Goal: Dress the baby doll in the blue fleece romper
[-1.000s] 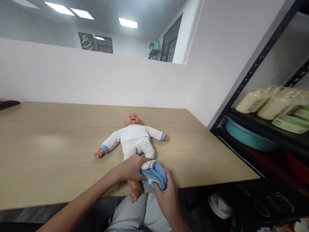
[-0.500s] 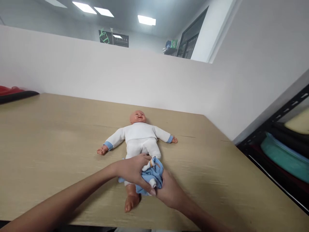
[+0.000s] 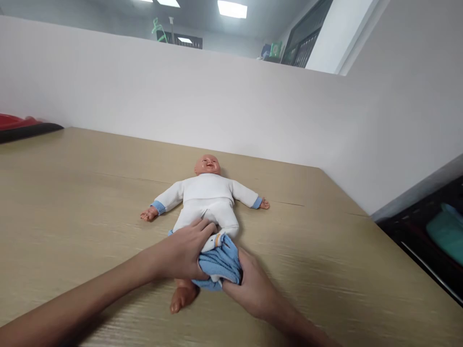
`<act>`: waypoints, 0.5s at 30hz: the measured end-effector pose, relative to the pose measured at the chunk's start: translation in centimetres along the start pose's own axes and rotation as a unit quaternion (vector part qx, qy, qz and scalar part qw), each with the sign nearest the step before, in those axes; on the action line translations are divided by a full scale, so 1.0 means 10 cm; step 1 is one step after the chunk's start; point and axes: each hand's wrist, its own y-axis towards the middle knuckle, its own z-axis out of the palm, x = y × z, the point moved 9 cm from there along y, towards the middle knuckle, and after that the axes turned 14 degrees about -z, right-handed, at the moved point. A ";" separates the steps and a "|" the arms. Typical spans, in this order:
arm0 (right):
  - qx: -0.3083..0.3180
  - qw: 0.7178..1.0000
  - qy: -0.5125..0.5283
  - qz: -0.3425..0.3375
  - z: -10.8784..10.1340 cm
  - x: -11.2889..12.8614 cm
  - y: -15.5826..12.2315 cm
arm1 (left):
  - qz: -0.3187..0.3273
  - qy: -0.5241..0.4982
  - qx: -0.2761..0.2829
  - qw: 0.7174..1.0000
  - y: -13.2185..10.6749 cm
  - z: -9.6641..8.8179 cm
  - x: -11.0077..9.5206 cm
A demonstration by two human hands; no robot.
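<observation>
A baby doll (image 3: 208,187) in a white top and white trousers lies on its back on the table, arms spread and head away from me. Around its lower legs a blue garment (image 3: 221,262) with white and orange details is bunched up. My left hand (image 3: 190,248) grips the left side of this cloth, its fingers over the doll's leg. On the other side, my right hand (image 3: 251,286) is closed on the cloth's right edge, thumb at the front. One bare doll foot (image 3: 183,295) sticks out below my left hand; the other foot is hidden by the cloth and my right hand.
The wooden table (image 3: 90,202) meets a white partition wall (image 3: 162,96) at the back. A red item (image 3: 18,121) with a black edge lies at the far left. To the right stands a black shelf (image 3: 415,241) holding a teal container (image 3: 448,236).
Both hands have shifted slightly on the blue garment, which is now spread wider between them. The doll's bare foot has moved a little left. My view has tilted down a bit.
</observation>
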 end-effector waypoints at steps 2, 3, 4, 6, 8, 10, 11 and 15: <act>0.011 1.000 -0.017 0.019 0.04 -0.01 -0.03 | 0.005 0.020 0.023 1.000 -0.01 0.04 0.00; 0.014 0.999 -0.023 0.023 0.06 -0.02 -0.05 | 0.008 0.018 0.039 0.999 -0.01 0.06 0.00; 0.011 0.999 -0.029 0.026 0.07 -0.02 -0.07 | 0.007 0.011 0.051 0.999 -0.01 0.07 0.01; -0.005 0.999 -0.036 0.028 0.07 -0.05 -0.10 | -0.003 -0.012 0.067 0.998 0.00 0.08 0.05; -0.027 0.999 -0.033 0.013 0.06 -0.07 -0.13 | -0.015 -0.044 0.075 0.996 0.01 0.08 0.09; -0.049 0.998 -0.021 -0.014 0.03 -0.07 -0.14 | -0.025 -0.089 0.083 0.992 0.01 0.07 0.13; -0.058 0.998 -0.013 -0.026 0.01 -0.09 -0.14 | -0.027 -0.117 0.087 0.989 0.02 0.06 0.14; -0.087 0.994 0.050 -0.040 -0.08 -0.19 -0.13 | -0.015 -0.219 0.106 0.970 0.04 0.02 0.15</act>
